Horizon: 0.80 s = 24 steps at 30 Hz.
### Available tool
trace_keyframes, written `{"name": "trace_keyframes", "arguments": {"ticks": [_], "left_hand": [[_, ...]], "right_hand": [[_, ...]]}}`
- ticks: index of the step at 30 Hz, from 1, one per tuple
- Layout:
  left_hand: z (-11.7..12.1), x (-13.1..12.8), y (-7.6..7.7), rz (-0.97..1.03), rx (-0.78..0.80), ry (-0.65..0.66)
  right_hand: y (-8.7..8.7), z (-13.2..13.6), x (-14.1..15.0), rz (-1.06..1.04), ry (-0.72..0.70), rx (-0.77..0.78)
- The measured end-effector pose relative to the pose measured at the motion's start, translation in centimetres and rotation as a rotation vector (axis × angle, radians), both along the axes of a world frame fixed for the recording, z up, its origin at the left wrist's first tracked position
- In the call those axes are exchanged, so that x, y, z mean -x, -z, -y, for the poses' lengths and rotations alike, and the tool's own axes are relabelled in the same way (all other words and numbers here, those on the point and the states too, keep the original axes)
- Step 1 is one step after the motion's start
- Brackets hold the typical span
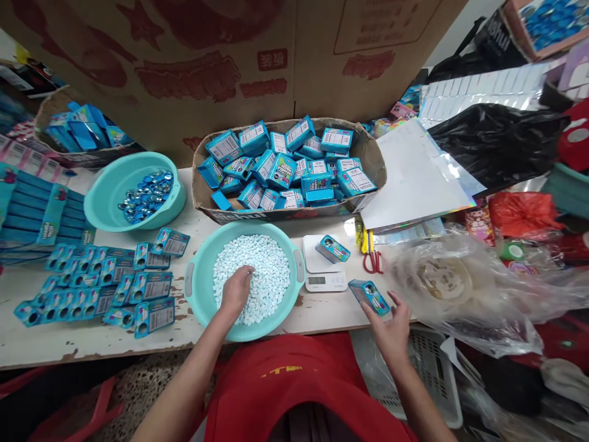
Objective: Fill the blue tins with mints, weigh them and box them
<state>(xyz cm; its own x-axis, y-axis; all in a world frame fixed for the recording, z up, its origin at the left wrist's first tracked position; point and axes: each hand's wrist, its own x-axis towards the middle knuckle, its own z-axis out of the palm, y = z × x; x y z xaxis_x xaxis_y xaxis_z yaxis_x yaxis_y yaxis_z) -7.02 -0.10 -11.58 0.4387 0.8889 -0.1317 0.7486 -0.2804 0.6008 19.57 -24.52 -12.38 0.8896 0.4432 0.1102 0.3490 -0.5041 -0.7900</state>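
My left hand [236, 293] is in the turquoise basin [196, 250], on top of a heap of small white candies [269, 282]. Its fingers are pinched together around a small dark, shiny bit that I cannot make out. My right hand [391, 325] is beside a blue candy box [372, 297] lying on the table. The thumb touches or overlaps the box's near edge, while the other fingers are spread apart to its right. Another blue box [332, 248] rests tilted on the white digital scale [326, 281], between the basin and my right hand.
A cut-down carton [197, 184] full of blue boxes stands behind the basin. Blue boxes [154, 316] stand in rows at left, below a bowl [99, 199] of metallic blue pieces. Red-handled scissors [372, 261], white sheets [405, 178] and clear plastic bags [478, 288] lie at right.
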Motion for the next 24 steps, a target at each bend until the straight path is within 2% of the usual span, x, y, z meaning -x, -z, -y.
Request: {"name": "trace_keyframes", "arguments": {"ticks": [3,6,10,12,14,16,19,22,24], "left_hand": [[0.6,0.2,0.1,-0.061,-0.086,0.103],[1.0,-0.1,-0.4,-0.063,-0.144,0.084],[1.0,-1.1,-1.6,0.122,-0.087,0.028],[0.9,-1.6,-2.2,0.246,0.007,-0.056],[0.8,-2.1,-2.7,0.384,0.133,-0.188],[0.9,-2.7,-3.4,0.559,0.299,-0.327],[1.2,-4.2,-5.0,0.867,0.599,-0.485],[1.1,-6.2,-6.9,1.149,0.862,-0.580],[0.7,-7.4,-7.8,1.271,0.967,-0.644]], "right_hand": [[-1.6,-2.5,0.4,0.188,-0.135,-0.034],[-1.9,-7.0,0.0,0.081,-0.166,-0.087],[-1.3,-12.4,-1.4,-0.084,-0.248,-0.042],[-1.5,-13.6,-1.8,-0.092,-0.315,-0.041],[-2.5,-13.9,-1.8,-0.056,-0.359,-0.065],[-4.2,-13.7,-1.3,0.016,-0.384,-0.102],[-7.9,-13.5,0.7,0.161,-0.445,-0.183],[-10.6,-14.2,3.4,0.270,-0.628,-0.237],[-11.1,-15.1,5.0,0.293,-0.784,-0.192]]}}
